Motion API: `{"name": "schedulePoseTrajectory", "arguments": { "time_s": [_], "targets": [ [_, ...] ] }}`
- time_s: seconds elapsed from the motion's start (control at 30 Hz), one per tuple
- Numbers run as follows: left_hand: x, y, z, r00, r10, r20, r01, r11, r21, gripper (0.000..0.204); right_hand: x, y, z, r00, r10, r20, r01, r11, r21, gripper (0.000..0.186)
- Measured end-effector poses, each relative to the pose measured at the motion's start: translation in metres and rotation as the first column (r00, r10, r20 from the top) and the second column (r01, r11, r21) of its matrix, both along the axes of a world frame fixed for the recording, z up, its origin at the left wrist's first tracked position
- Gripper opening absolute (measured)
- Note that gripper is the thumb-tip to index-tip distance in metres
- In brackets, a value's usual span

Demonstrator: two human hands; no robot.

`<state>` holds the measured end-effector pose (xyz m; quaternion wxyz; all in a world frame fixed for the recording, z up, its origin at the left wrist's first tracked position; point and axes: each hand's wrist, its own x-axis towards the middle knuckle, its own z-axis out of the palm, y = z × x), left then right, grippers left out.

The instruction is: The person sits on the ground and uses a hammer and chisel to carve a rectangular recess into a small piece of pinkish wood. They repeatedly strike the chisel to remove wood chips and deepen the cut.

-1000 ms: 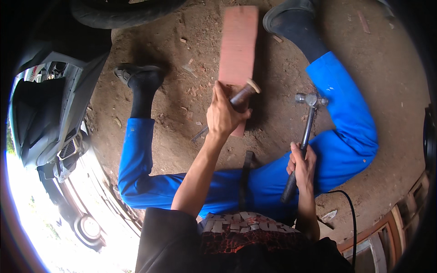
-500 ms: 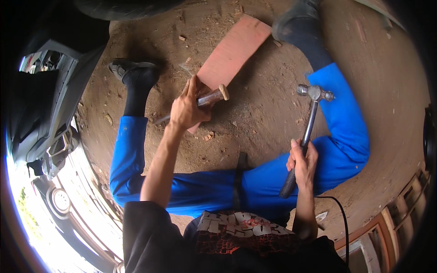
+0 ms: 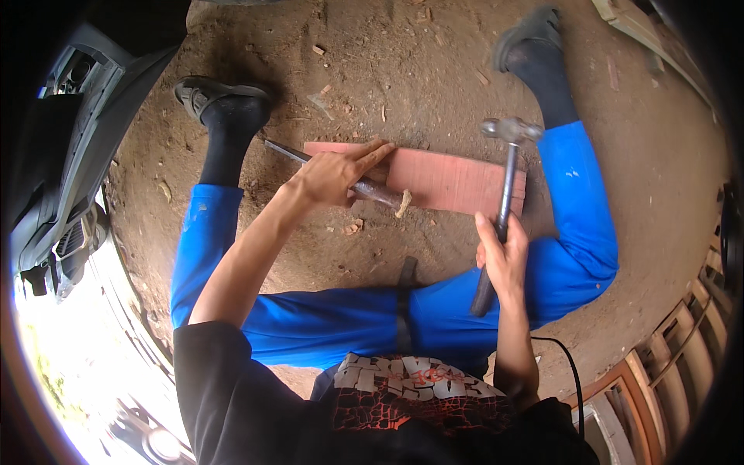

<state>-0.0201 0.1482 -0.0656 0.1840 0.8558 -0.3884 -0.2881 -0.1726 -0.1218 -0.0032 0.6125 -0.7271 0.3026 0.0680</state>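
The left grip (image 3: 332, 178) clasps a chisel (image 3: 378, 192); beneath that grip is a reddish plank (image 3: 457, 182). The right grip (image 3: 508, 260) clutches a hammer (image 3: 509, 178).

Board (image 3: 457, 180): salmon pink.
Chisel (image 3: 380, 192): brown handle, grey blade.
Hammer (image 3: 508, 180): silver head, black grip.
Trousers (image 3: 333, 318): blue, pale flecks.
Shirt (image 3: 232, 387): black, white lettering, red crackle.

Count: one ball-peen hammer (image 3: 508, 178), one brown-handled chisel (image 3: 378, 191), one reddish wooden board (image 3: 457, 180); one left hand (image 3: 329, 177), one right hand (image 3: 504, 252). Also two dark shoes (image 3: 198, 99), two dark socks (image 3: 226, 143), two blue trouser legs (image 3: 205, 240), one black cable (image 3: 576, 364). Wood chips (image 3: 354, 226): several, too small for exact tally.
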Motion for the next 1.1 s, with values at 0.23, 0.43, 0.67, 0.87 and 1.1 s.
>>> {"name": "schedulePoseTrajectory", "arguments": {
  "time_s": [0.23,0.43,0.67,0.87,1.1],
  "targets": [
    [-0.017,0.026,0.059,0.651,0.697,-0.301,-0.737,0.485,-0.471,0.027,-0.020,0.025,-0.009,0.988,0.033,-0.149,-0.009,0.987,0.162,0.026],
    [-0.013,0.000,0.112,0.569,0.258,-0.781,-0.717,-0.310,-0.625,0.015,-0.033,0.036,-0.021,0.987,0.093,-0.134,-0.070,0.984,0.165,0.029],
    [-0.022,-0.036,0.073,0.739,0.391,-0.549,-0.567,-0.079,-0.820,0.015,-0.029,0.033,-0.011,0.985,0.075,-0.158,-0.031,0.963,0.269,0.030],
    [-0.025,-0.051,0.036,0.760,0.440,-0.479,-0.548,0.038,-0.835,0.013,-0.024,0.043,-0.008,0.982,0.067,-0.175,-0.001,0.937,0.349,0.030],
    [-0.023,-0.057,0.031,0.769,0.434,-0.469,-0.532,0.027,-0.847,0.013,-0.026,0.040,-0.016,0.984,0.081,-0.157,-0.013,0.918,0.396,0.029]
  ]
}}
